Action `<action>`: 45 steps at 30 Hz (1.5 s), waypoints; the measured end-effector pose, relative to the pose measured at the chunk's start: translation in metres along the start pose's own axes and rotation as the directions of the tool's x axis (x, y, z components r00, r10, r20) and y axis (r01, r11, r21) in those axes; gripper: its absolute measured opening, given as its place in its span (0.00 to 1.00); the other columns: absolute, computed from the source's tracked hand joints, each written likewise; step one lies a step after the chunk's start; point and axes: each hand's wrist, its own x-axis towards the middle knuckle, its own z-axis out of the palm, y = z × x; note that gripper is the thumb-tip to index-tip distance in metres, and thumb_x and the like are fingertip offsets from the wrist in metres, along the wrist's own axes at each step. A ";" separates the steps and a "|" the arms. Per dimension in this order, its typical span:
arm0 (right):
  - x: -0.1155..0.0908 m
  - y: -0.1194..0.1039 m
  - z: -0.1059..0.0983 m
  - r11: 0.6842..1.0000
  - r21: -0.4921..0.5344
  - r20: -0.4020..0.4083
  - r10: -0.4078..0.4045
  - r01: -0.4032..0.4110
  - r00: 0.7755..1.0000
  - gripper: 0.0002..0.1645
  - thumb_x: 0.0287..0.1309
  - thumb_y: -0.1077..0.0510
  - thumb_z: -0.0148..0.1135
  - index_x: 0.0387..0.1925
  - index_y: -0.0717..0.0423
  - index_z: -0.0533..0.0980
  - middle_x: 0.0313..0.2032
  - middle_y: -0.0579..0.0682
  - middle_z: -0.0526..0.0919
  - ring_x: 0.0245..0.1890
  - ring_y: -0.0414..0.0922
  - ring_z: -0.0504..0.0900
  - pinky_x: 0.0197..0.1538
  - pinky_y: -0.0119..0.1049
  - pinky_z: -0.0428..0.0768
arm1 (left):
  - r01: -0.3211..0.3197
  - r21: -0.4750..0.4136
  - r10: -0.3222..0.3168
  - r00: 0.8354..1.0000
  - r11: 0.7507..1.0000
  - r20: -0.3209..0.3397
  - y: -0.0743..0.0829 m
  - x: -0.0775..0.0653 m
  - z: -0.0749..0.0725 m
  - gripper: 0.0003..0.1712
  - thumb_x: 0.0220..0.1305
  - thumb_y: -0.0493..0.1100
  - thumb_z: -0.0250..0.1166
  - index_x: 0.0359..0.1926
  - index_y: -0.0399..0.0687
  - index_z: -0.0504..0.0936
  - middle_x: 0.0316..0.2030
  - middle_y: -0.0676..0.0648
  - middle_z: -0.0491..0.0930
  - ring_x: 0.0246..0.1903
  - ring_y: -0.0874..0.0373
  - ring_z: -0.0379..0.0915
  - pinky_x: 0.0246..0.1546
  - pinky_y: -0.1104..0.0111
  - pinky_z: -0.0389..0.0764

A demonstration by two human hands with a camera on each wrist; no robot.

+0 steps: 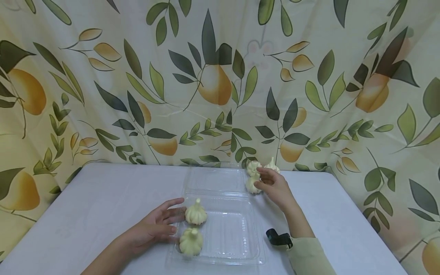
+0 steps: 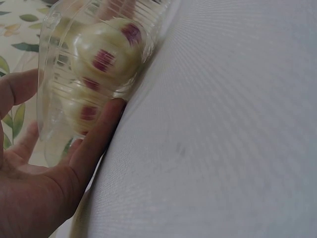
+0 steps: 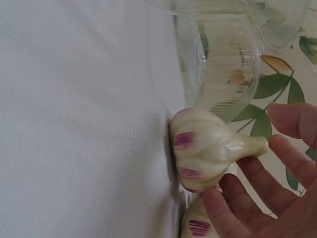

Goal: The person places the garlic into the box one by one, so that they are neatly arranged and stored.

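A clear plastic clamshell box (image 1: 223,259) lies with its lid folded back on the white table. Two garlic bulbs stand along its left side, a rear bulb (image 1: 196,213) and a front bulb (image 1: 191,242). Against that left wall rests my left hand (image 1: 151,229), fingers spread and fairly straight; the left wrist view shows its fingertips at the plastic. My right hand (image 1: 275,187) reaches to a garlic bulb (image 3: 208,148) right of the lid. Its fingers touch that bulb's side and stem, while the thumb stands apart from it.
Beyond the right hand are two more garlic bulbs, one pale bulb (image 1: 253,167) beside the lid and another (image 1: 273,165) near the table's back edge. A black strap-like device (image 1: 279,238) is at the right wrist. A leaf-patterned curtain (image 1: 213,126) hangs behind the table.
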 end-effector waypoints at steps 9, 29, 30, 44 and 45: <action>0.000 0.002 -0.002 0.996 -0.089 -0.006 -0.015 0.015 1.000 0.26 0.61 0.57 0.67 0.60 0.59 0.76 0.52 0.57 0.82 0.51 0.51 0.81 0.54 0.45 0.79 | 0.002 0.000 -0.002 1.000 1.000 0.000 0.001 0.000 0.001 0.47 0.64 0.31 0.61 0.78 0.50 0.47 0.76 0.35 0.49 0.72 0.49 0.58 0.54 0.47 0.78; -0.002 0.005 -0.008 0.987 -0.156 0.004 -0.045 0.045 0.999 0.21 0.57 0.57 0.70 0.52 0.60 0.81 0.44 0.55 0.84 0.41 0.46 0.82 0.44 0.36 0.79 | -0.011 0.012 0.011 1.000 1.000 0.021 0.000 -0.001 -0.001 0.46 0.66 0.31 0.59 0.79 0.50 0.45 0.75 0.34 0.49 0.71 0.51 0.59 0.54 0.48 0.78; -0.002 0.005 -0.008 0.986 -0.160 0.021 -0.049 0.052 0.999 0.21 0.57 0.57 0.71 0.52 0.60 0.81 0.44 0.55 0.85 0.40 0.45 0.82 0.44 0.36 0.78 | -0.012 0.014 0.012 1.000 1.000 0.022 0.000 -0.001 -0.001 0.46 0.66 0.31 0.59 0.79 0.50 0.45 0.75 0.34 0.49 0.71 0.51 0.59 0.54 0.48 0.78; -0.005 0.009 -0.005 0.953 -0.290 0.163 -0.044 0.090 0.986 0.30 0.48 0.52 0.78 0.55 0.54 0.79 0.52 0.58 0.83 0.53 0.54 0.81 0.59 0.54 0.76 | -0.016 0.014 0.015 1.000 1.000 0.022 0.001 -0.001 0.000 0.46 0.67 0.31 0.58 0.79 0.50 0.45 0.76 0.34 0.48 0.72 0.49 0.57 0.55 0.47 0.78; -0.006 0.009 -0.005 0.955 -0.283 0.167 -0.046 0.092 0.985 0.31 0.48 0.53 0.78 0.55 0.53 0.79 0.52 0.58 0.83 0.52 0.54 0.81 0.58 0.54 0.76 | -0.016 0.015 0.016 1.000 1.000 0.021 0.000 -0.001 0.000 0.46 0.66 0.30 0.58 0.79 0.50 0.45 0.76 0.34 0.49 0.71 0.49 0.58 0.55 0.47 0.78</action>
